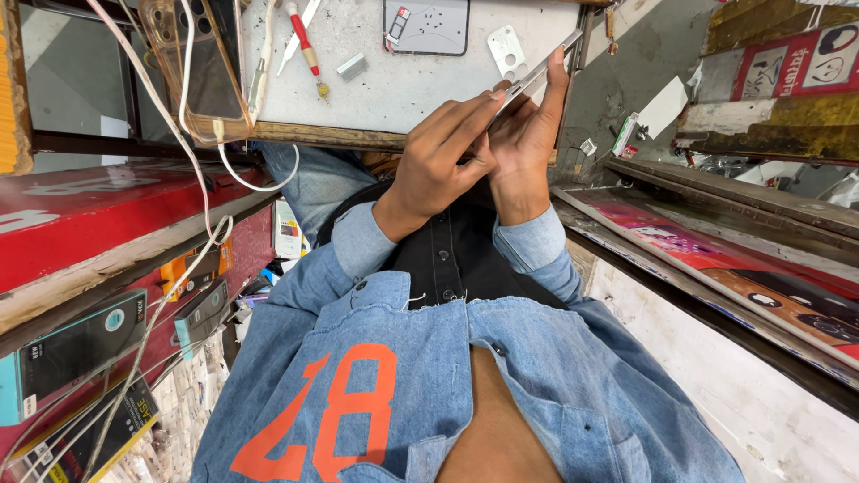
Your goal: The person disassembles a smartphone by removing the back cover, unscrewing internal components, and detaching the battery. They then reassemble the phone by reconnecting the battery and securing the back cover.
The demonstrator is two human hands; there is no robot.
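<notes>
My right hand (526, 143) holds a thin silver phone (544, 64) edge-on above the near edge of a white worktable (403, 89), the index finger stretched along its side. My left hand (437, 165) comes in from the left, and its fingertips pinch the phone's lower end, touching the right hand. Both arms wear light blue denim sleeves. Whether a small tool sits between the left fingers is hidden.
On the table lie a red-handled screwdriver (304, 45), a small metal block (352, 65), a white camera plate (507, 52), a dark back panel (427, 25) and a clear-cased phone (199, 67) with a white cable (192, 134). Boxed accessories (80, 344) line the left shelves.
</notes>
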